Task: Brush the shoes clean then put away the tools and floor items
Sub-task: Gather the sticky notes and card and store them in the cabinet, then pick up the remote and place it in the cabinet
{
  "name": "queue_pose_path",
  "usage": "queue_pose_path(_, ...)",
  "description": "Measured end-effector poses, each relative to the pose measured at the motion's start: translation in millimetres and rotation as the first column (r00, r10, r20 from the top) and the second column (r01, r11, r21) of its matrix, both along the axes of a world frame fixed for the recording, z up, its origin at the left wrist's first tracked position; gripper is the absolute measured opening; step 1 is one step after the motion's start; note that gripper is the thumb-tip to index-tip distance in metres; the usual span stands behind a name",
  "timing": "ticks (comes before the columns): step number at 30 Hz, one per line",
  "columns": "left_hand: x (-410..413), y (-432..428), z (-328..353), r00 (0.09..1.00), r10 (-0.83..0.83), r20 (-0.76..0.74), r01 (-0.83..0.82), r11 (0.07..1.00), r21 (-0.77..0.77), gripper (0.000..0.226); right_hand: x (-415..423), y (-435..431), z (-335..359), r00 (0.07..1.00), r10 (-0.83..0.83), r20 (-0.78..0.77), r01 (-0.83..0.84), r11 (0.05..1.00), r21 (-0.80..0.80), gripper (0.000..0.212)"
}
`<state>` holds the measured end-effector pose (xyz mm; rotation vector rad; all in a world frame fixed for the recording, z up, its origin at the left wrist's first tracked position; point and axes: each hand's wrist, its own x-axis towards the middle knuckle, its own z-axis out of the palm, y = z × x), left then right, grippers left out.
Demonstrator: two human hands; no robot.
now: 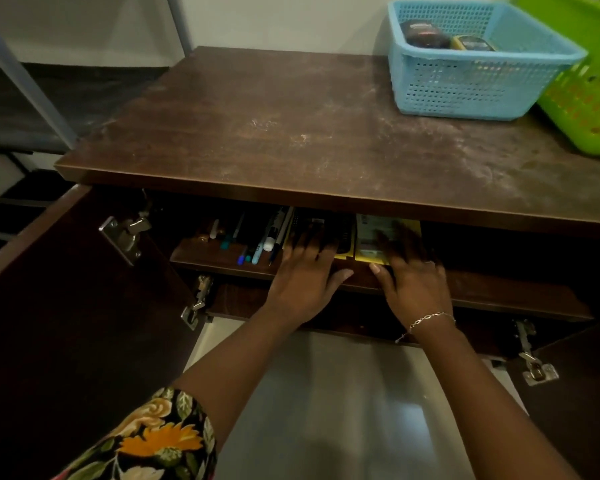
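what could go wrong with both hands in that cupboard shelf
The loose pens lie at the front edge of the shelf, right beside the left hand; a sideways nudge could roll them off. Both cupboard doors stand open with metal hinges sticking out, so an arm pulling back might catch one.

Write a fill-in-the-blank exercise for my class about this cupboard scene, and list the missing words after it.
1. The basket to the left of the green basket is coloured ____.
2. The bracelet sits on the person's ____ wrist.
3. The pens lie on the shelf to the ____ of the left hand.
4. The cabinet door beside the pens stands ____.

Missing words: blue; right; left; open.
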<state>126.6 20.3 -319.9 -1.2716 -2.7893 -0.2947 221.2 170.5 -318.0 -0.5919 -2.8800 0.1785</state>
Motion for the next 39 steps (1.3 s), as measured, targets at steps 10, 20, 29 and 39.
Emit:
queue_pose_path(10, 31, -22, -1, 0.99, 0.094, -0.101, -0.082, 0.99, 0.111, 0.058, 28, -19, 4, 0.993, 0.013, -0.117, -0.01, 1.0, 0.027, 0.058)
queue_pose_path(20, 174, -156, 184, 0.976, 0.18, 0.125, -0.148, 0.962, -0.228, 0.065, 139, -151, 199, 0.973, 0.053, 0.226, 0.009, 0.964, -0.267, 0.057)
queue_pose_path(29, 243, -323, 441, 0.872, 0.439, 0.217, -0.405, 0.896, -0.183, 0.055, 165, -279, 461, 0.871, 0.399, 0.286, -0.357, 0.915, -0.188, 0.036)
queue_pose_path(39, 233, -529, 503, 0.671, 0.668, 0.321, -0.657, 0.737, -0.16, 0.051, 79, -494, 533, 0.632, 0.745, 0.214, -0.707, 0.667, -0.236, 0.037)
